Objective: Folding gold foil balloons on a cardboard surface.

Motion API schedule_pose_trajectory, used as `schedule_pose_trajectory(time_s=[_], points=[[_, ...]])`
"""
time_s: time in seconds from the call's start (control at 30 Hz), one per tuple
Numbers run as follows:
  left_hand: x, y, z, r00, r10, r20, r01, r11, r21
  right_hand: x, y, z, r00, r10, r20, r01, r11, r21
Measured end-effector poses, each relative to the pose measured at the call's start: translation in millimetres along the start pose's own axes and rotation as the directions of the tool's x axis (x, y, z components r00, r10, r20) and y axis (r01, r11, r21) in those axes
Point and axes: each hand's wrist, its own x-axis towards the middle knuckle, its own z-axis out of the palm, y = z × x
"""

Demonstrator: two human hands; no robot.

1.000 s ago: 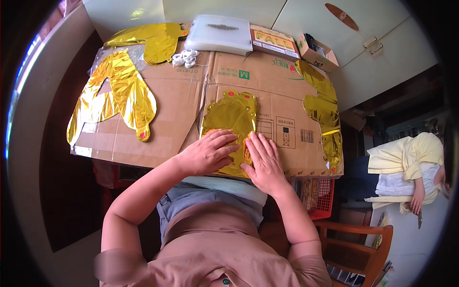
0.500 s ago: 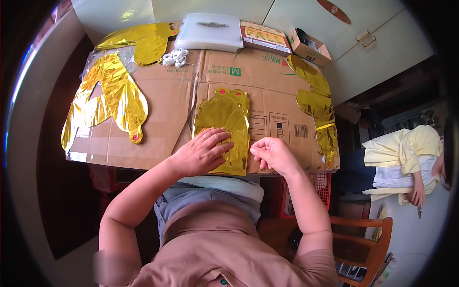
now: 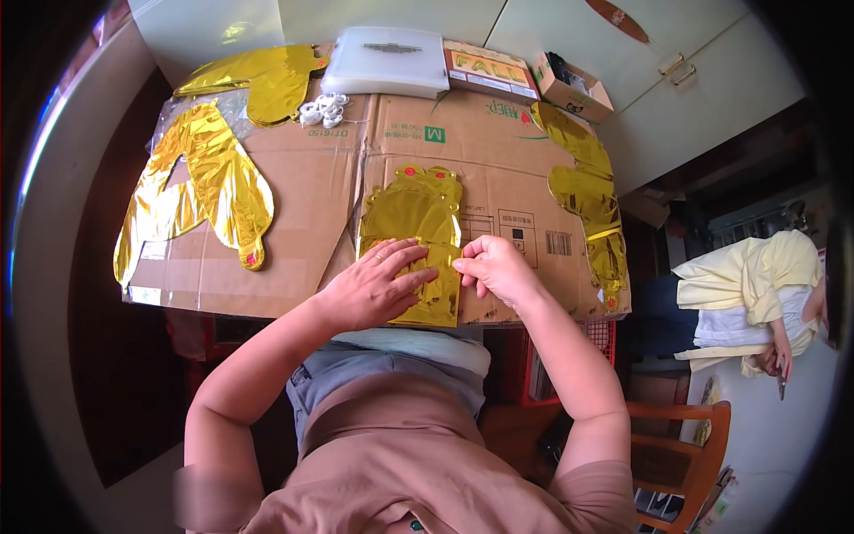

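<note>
A flat gold foil balloon (image 3: pixel 414 214) with red spots at its far end lies on the cardboard in front of me. My left hand (image 3: pixel 384 280) rests on its near left part, fingers stretched out and pressing on the foil. At the balloon's right edge is my right hand (image 3: pixel 498 271), thumb and forefinger pinched together at the foil; its other fingers are curled. Whatever lies between those fingertips is too small to make out, though the foil's edge meets them.
Other flat gold foil balloons lie at left (image 3: pixel 209 178), far left (image 3: pixel 276 84) and right (image 3: pixel 587 200). A white ribbon bundle (image 3: pixel 325 109), translucent box (image 3: pixel 384 60), printed box (image 3: pixel 489 69) and small open carton (image 3: pixel 574 87) line the back. A person (image 3: pixel 756 294) stands at right.
My right hand has moved slightly left and up, its fingertips now at the balloon's right edge. My left hand stays on the foil. The other person's hand has shifted a little.
</note>
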Motion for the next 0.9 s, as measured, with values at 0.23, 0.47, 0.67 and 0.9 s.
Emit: schedule_pose_trajectory(time_s=[0.23, 0.47, 0.67, 0.9], points=[[-1.9, -0.5, 1.4, 1.000, 0.008, 0.023, -0.009, 1.000, 0.029, 5.5, 13.9, 5.2, 0.991, -0.100, -0.093, 0.090, 0.991, -0.104], [-2.3, 0.0, 1.4, 1.000, 0.000, 0.020, 0.000, 1.000, 0.025, 2.8, 11.1, 6.4, 0.990, -0.101, -0.102, 0.082, 0.982, -0.169], [-1.2, 0.4, 1.6, 1.000, 0.005, 0.009, -0.005, 0.999, 0.031, 7.7, 4.4, 7.2, 0.999, -0.051, -0.013, 0.050, 0.998, -0.048], [-1.4, 0.5, 1.2, 1.000, 0.002, 0.006, -0.002, 1.000, 0.024, 11.5, -1.8, 5.1, 1.000, -0.014, 0.010, 0.015, 1.000, -0.020]])
